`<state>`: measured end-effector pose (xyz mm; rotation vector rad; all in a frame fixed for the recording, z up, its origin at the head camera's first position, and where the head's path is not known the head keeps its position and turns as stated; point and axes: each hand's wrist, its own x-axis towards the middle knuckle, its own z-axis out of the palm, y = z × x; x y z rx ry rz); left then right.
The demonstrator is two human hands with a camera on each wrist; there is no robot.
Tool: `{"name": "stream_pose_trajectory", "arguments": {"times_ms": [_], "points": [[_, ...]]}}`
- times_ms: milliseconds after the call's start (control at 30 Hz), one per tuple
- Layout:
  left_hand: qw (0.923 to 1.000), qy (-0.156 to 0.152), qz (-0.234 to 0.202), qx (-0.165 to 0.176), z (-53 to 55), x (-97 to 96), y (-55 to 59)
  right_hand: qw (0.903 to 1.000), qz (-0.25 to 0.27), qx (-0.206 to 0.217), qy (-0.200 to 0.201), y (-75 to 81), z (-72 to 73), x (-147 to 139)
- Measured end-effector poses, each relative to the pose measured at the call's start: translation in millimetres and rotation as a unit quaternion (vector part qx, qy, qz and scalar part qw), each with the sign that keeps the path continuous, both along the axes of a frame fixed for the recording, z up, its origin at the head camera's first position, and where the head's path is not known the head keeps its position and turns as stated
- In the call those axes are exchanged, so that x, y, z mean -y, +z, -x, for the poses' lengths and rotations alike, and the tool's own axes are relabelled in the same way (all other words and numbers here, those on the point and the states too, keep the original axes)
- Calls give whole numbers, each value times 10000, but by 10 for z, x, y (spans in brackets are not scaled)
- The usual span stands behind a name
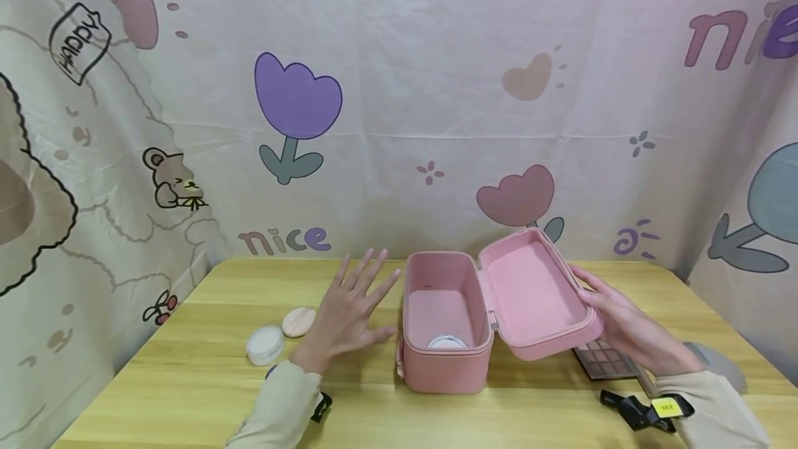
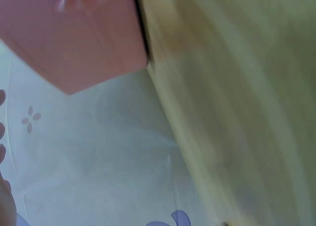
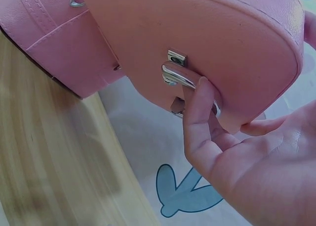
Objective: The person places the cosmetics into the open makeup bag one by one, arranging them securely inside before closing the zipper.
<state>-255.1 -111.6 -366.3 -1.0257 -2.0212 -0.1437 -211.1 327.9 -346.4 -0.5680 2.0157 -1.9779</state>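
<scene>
A pink makeup case (image 1: 445,369) stands on the table with its lid (image 1: 533,296) swung out to the right. My right hand (image 1: 630,331) holds the lid by its outer edge. In the right wrist view, fingers are bent at the metal handle (image 3: 180,77) on the lid's outside. My left hand (image 1: 349,310) is spread, fingers straight, just left of the case and holding nothing. Inside the case lies a round white-rimmed item (image 1: 447,342), partly hidden by the front wall. In the left wrist view, only fingertips (image 2: 2,130) show at the edge, near the case.
Left of my left hand are a round clear-and-white jar (image 1: 265,346) and a pale powder puff (image 1: 298,322). Beneath the right forearm lies a makeup palette (image 1: 603,360), partly covered. A grey rounded object (image 1: 723,364) sits beyond that forearm. A printed cloth (image 1: 399,179) hangs behind the table.
</scene>
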Motion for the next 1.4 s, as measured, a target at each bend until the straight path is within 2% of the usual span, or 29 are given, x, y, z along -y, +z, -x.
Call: {"name": "stream_pose_trajectory", "arguments": {"times_ms": [100, 200, 300, 400, 533, 733, 1000, 1233, 1400], "points": [[9994, -125, -146, 302, 12, 42, 27, 10000, 34, -30, 30, -11, 1, -22], [9971, -231, -193, 694, 27, 71, 42, 9993, 226, -127, 251, -33, 5, -51], [9945, -222, -128, 1015, 29, 102, 41, 9979, 398, -202, 460, -58, 7, -66], [9928, -167, -87, 1187, 28, 147, 29, 9980, 384, -184, 459, -68, -4, -62], [9925, -89, -106, 1212, 18, 207, 22, 9995, 183, -62, 236, -47, -30, -35], [9914, -33, -214, 1294, -39, 281, 80, 9999, -111, 33, 26, -13, -41, 12], [9938, 6, -420, 1032, -27, 475, 91, 9999, -26, -23, 117, 10, -13, 16], [9896, 183, -671, 1262, 14, 691, 94, 9997, 149, -24, 205, 0, 11, -6], [9833, 180, -1090, 1446, 17, 859, 108, 9996, 154, -56, 232, -18, 7, -10]]}}
